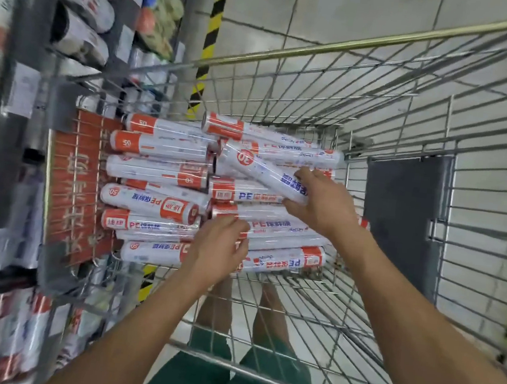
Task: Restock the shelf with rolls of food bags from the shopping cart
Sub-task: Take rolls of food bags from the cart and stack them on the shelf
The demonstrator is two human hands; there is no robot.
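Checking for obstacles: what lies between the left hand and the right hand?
Only wrapped rolls stacked in the cart, as the head view shows.

glossy plastic-wrapped rolls [169, 147], metal wire cart [323, 53]

White rolls [163, 146] in a grey wire cart [355, 46]
The rolls are white with orange-red bands and blue lettering. The cart is a silver-grey grid with a brassy top rail, a red sign [75, 179] with pale characters and a dark grey panel [400, 213]. The post [216, 16] has yellow-and-black diagonal stripes; shorts [201, 380] green; floor [327, 9] pale grey tile.
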